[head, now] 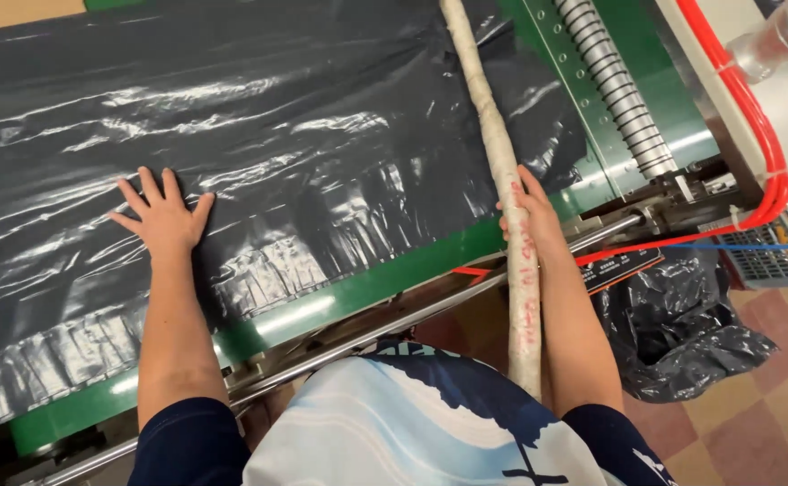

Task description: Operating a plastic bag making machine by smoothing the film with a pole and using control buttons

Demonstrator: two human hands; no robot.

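A wide sheet of glossy black plastic film [259, 135] lies spread over a green machine table [340, 292]. My left hand [162, 214] rests flat on the film with fingers spread, near its crinkled front edge. My right hand [529, 216] grips a long cloth-wrapped off-white pole [493, 135] that lies across the film from the far side down to my body. Faint red marks show on the pole's near end.
A ribbed metal roller [615, 85] runs along the machine at the right. Red hoses [754, 126] curve past it. A steel rail [394, 328] borders the table's front. A crumpled black plastic bag [682, 333] sits on the checkered floor at the right.
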